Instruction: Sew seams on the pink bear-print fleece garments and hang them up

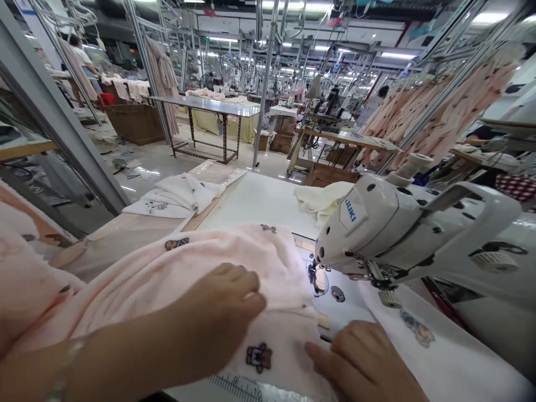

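The left hand (221,312) is lying palm down on the pink fleece garment (176,273), its fingers (245,282) held close together and curling slightly into the cloth, pressing it flat against the white sewing table (255,201). The right hand (364,360) is resting at the garment's near right edge, just in front of the needle area (314,276); its fingers are pointing left and lying together on the fabric, though whether they are pinching the edge is too hard to tell from here. The garment is spreading across the near left part of the table, with small bear prints (258,356) showing on it, and its right border is sitting just beside the presser foot of the white Juki sewing machine (402,234), which is taking up the right side. A printed ruler strip (238,386) is peeking out at the table's front edge under the cloth. Farther back a folded stack of cream pieces (180,195) is lying on the left and another cream piece (320,201) is lying behind the machine head. Beyond, a metal work table (205,106) is standing in the aisle and pink garments (439,117) are hanging from rails on the right
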Action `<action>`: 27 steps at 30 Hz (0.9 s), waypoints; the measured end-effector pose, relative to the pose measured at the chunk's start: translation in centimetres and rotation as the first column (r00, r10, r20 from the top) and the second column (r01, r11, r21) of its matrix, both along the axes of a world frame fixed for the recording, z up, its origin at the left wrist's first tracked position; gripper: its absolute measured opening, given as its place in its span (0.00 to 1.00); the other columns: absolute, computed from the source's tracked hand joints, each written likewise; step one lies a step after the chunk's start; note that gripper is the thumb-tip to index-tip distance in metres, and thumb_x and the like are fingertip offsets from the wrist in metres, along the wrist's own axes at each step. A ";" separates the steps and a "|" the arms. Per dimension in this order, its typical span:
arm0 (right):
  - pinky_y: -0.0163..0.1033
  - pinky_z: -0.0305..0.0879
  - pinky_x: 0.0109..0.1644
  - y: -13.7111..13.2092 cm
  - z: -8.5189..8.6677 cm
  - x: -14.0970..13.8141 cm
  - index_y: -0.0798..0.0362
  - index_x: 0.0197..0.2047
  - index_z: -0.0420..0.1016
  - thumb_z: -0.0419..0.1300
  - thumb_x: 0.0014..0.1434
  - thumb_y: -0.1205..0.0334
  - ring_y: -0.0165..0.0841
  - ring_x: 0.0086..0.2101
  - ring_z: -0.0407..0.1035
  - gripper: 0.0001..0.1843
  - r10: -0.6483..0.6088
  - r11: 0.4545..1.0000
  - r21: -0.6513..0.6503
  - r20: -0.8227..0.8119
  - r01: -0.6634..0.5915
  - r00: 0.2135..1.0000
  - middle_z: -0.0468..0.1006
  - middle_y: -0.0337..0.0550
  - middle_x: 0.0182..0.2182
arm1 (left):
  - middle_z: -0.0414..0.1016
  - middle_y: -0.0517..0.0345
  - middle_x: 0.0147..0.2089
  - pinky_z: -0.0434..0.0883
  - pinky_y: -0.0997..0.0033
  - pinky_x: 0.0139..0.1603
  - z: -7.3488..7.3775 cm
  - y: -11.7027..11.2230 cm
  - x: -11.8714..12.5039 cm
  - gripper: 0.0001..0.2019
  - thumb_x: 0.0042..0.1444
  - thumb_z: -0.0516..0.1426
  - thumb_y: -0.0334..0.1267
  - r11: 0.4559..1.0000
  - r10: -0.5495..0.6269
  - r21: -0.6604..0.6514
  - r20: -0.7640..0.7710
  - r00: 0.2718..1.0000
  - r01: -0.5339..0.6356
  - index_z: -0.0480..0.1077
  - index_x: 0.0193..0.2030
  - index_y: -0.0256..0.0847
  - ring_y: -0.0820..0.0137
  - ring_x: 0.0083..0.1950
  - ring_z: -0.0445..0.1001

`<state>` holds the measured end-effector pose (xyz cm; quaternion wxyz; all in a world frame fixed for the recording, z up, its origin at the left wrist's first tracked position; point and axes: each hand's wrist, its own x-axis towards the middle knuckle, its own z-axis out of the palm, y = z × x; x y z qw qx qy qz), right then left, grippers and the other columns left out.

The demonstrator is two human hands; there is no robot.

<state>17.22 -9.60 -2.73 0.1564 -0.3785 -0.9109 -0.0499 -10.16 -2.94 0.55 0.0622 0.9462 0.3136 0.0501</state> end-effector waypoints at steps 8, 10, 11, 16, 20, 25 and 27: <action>0.45 0.54 0.37 1.8 -0.7 -2.8 0.44 0.57 0.64 0.62 0.50 0.40 0.40 0.34 0.65 0.35 -0.265 0.957 -0.113 0.042 0.268 0.963 0.73 0.43 0.33 | 0.66 0.56 0.31 0.59 0.65 0.30 -1.8 2.4 6.9 0.04 0.46 0.55 0.28 0.980 -0.087 0.187 0.072 0.994 0.072 0.64 0.30 0.40 0.65 0.31 0.63; 0.45 0.55 0.38 1.7 -0.7 -2.1 0.41 0.55 0.66 0.63 0.47 0.38 0.40 0.35 0.65 0.34 -0.264 0.940 -0.222 0.009 0.259 0.965 0.72 0.41 0.33 | 0.65 0.57 0.31 0.56 0.65 0.29 -2.4 2.2 6.2 0.03 0.50 0.53 0.29 0.952 -0.168 0.283 0.149 0.975 0.121 0.63 0.30 0.40 0.66 0.31 0.61; 0.45 0.56 0.38 1.8 -0.7 -1.6 0.40 0.52 0.68 0.64 0.47 0.39 0.40 0.35 0.65 0.30 -0.272 0.922 -0.290 -0.010 0.258 0.962 0.72 0.41 0.33 | 0.64 0.56 0.31 0.56 0.64 0.29 -2.8 2.0 5.8 0.03 0.52 0.53 0.29 0.934 -0.217 0.322 0.156 0.964 0.158 0.63 0.30 0.40 0.66 0.31 0.60; 0.44 0.57 0.40 2.4 -0.9 1.1 0.43 0.48 0.69 0.52 0.64 0.59 0.35 0.36 0.67 0.10 -0.365 0.853 -0.399 0.003 0.336 0.931 0.70 0.41 0.35 | 0.65 0.57 0.32 0.57 0.65 0.31 -4.3 0.8 4.6 0.02 0.54 0.52 0.30 0.936 -0.260 0.271 0.095 0.961 0.227 0.63 0.32 0.40 0.67 0.31 0.61; 0.43 0.56 0.39 3.1 -1.1 1.3 0.43 0.48 0.69 0.49 0.64 0.63 0.35 0.34 0.67 0.12 -0.320 0.885 -0.354 0.007 0.302 0.947 0.70 0.40 0.35 | 0.66 0.58 0.30 0.57 0.65 0.29 -3.2 1.1 5.7 0.03 0.53 0.54 0.33 0.962 -0.214 0.177 0.016 0.977 0.208 0.63 0.35 0.40 0.68 0.29 0.63; 0.43 0.56 0.41 3.5 -1.4 0.9 0.49 0.35 0.67 0.48 0.65 0.65 0.32 0.32 0.68 0.10 -0.363 0.885 -0.329 -0.043 0.329 0.931 0.72 0.37 0.31 | 0.65 0.57 0.30 0.56 0.66 0.27 -3.0 2.0 7.2 0.04 0.51 0.55 0.31 0.939 -0.250 0.266 0.098 0.963 0.216 0.62 0.29 0.40 0.67 0.30 0.63; 0.43 0.56 0.41 3.6 -1.6 1.2 0.50 0.34 0.65 0.46 0.65 0.65 0.33 0.31 0.68 0.10 -0.387 0.879 -0.318 -0.041 0.355 0.921 0.73 0.38 0.30 | 0.63 0.58 0.27 0.53 0.67 0.25 -3.4 2.3 7.2 0.05 0.53 0.53 0.29 0.934 -0.241 0.309 0.171 0.955 0.180 0.62 0.28 0.40 0.68 0.28 0.61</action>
